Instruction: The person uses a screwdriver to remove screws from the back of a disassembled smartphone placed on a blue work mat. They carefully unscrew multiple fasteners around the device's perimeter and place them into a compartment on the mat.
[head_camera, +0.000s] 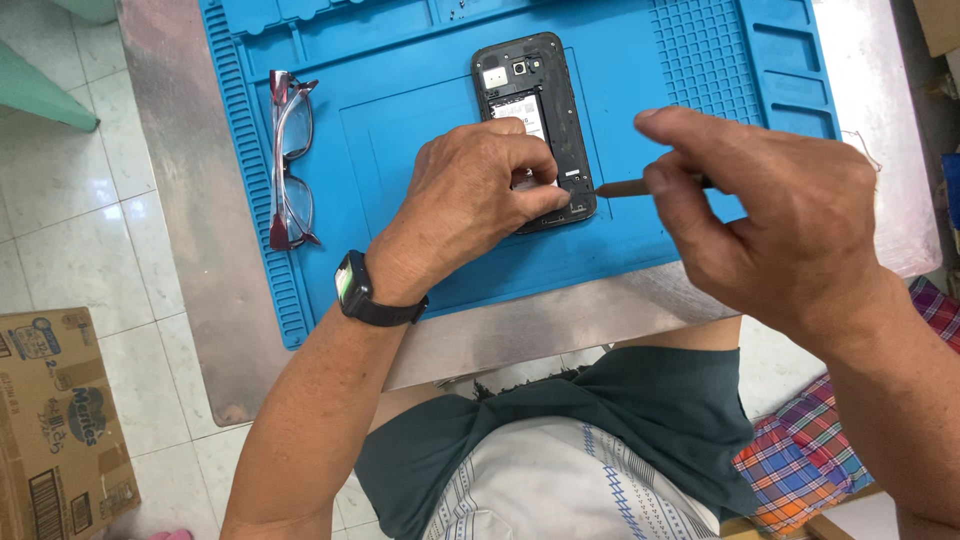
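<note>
A black smartphone (535, 90) with its back cover off lies on a blue work mat (420, 90). My left hand (475, 195) presses down on the phone's lower half, with fingers curled over its bottom edge. My right hand (770, 215) grips a thin screwdriver (625, 187). The tool's tip touches the phone's lower right corner. A dark watch sits on my left wrist.
Folded glasses (290, 160) with a dark red frame lie on the mat's left side. The mat rests on a metal table (185, 220). A cardboard box (60, 420) stands on the tiled floor at lower left. A plaid cloth (805, 450) lies at my right.
</note>
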